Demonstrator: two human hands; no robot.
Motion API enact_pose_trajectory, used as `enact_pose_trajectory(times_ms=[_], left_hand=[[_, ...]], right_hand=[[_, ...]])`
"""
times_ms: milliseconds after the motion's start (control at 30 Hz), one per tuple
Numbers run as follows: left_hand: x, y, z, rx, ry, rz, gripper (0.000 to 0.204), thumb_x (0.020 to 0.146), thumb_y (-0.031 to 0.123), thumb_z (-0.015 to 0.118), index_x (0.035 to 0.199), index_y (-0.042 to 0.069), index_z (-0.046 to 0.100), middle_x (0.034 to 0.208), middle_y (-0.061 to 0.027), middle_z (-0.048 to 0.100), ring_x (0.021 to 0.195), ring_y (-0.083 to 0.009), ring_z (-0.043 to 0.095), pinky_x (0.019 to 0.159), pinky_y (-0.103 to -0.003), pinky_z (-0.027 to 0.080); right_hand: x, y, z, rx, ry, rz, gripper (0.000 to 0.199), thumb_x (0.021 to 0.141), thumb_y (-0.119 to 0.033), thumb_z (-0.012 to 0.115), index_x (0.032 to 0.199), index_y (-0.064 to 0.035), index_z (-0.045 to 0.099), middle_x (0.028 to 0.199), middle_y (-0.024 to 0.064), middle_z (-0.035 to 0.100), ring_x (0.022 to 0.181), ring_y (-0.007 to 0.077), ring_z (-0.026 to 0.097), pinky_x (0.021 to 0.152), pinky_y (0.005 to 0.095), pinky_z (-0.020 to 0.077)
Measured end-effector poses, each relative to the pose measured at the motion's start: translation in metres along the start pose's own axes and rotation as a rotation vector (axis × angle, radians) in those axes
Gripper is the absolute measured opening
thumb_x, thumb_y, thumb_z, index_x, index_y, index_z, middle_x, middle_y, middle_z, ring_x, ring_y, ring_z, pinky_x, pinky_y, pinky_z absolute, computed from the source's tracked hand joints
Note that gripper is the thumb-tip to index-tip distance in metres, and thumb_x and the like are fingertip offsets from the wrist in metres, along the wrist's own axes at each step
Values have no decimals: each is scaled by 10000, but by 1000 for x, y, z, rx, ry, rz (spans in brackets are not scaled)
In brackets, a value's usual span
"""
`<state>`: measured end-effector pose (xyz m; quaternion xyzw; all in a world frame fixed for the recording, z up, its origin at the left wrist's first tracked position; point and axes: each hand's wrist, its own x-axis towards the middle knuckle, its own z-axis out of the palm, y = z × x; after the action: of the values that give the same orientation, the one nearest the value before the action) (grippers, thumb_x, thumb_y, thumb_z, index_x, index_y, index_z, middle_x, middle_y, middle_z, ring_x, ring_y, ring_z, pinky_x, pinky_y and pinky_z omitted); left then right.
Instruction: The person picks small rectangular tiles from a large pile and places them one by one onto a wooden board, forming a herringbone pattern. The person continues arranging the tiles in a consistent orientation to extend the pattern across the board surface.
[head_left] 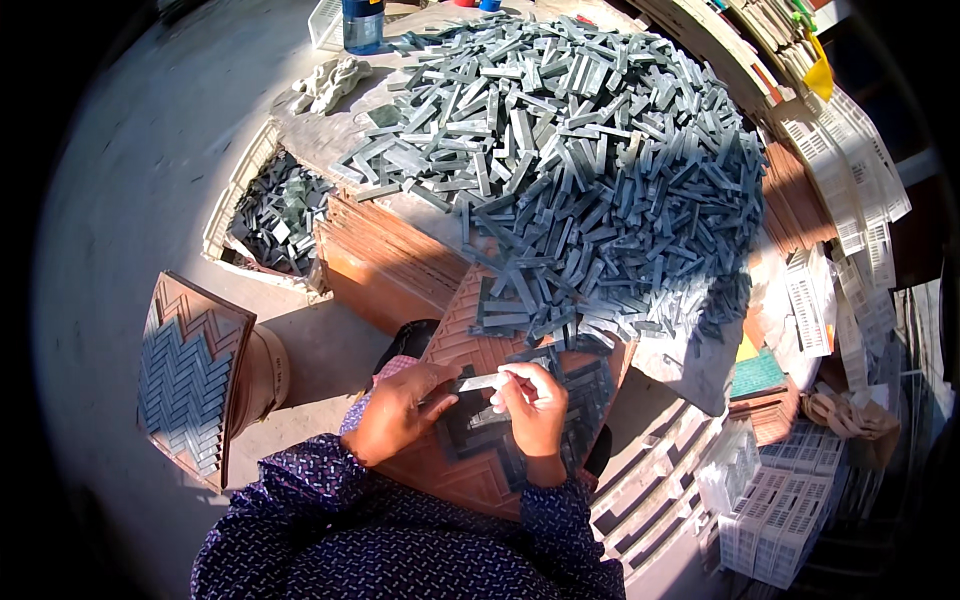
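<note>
Between my two hands is a narrow grey stone tile strip (480,382), lit bright on its upper face. My left hand (400,412) is closed at the strip's left end, its fingertips partly hidden. My right hand (535,405) pinches the right end between thumb and fingers. Below them an orange-brown mould board (424,474) with zigzag grooves rests on my lap, tilted. Dark grey strips (590,395) fill part of its herringbone pattern, mostly on the right side. Loose strips lie over the board's far edge, at the foot of a big pile of strips (590,150).
At left, a board filled with herringbone strips (185,375) sits on a round bucket (266,375). A cream crate (240,190) holds dark broken pieces. Beside it stands a stack of orange boards (390,265). White gloves (330,86) lie farther back; white plastic baskets (775,525) are at right.
</note>
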<state>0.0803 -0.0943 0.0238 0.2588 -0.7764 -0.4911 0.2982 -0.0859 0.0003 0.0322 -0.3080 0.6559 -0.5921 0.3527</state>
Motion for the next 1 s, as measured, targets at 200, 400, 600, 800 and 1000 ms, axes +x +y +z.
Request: enact_pose_trajectory(times_ms=[200,400,600,800,1000], left_hand=[[-1,-4,3,-292,-52,-236,177,850,93,655,1003,6,643,933,-124,659,789,-229,628,713,-302,505],[-4,-26,-2,-1314,-251,-963,225,941,167,566,1078,-10,589,912,-55,632,743,-102,554,690,-221,464],[1,-28,-8,-211,39,-438,130,803,38,659,924,-2,640,857,-58,596,689,-149,570,624,-267,471],[-4,-31,-1,190,117,-194,198,727,-13,678,917,24,634,834,-110,566,703,-259,583,613,-324,482],[-2,-31,5,263,158,-86,197,715,-14,682,900,33,633,856,-125,579,770,-330,593,647,-381,491]], right_hand=[[-2,-4,-1,-62,-25,72,147,923,-84,578,993,37,624,766,71,662,605,88,611,558,216,498],[-4,0,-3,-42,-21,21,165,934,-94,564,1029,29,619,799,70,659,642,85,598,582,215,495],[-8,3,-14,-42,23,25,168,936,-111,564,1004,31,623,786,82,649,627,94,584,563,219,481],[-12,4,-17,-29,38,48,163,931,-109,571,997,30,625,782,77,647,612,85,566,551,212,467],[-13,6,-19,1,26,49,161,929,-102,571,996,35,623,783,77,647,612,81,558,558,209,462]])
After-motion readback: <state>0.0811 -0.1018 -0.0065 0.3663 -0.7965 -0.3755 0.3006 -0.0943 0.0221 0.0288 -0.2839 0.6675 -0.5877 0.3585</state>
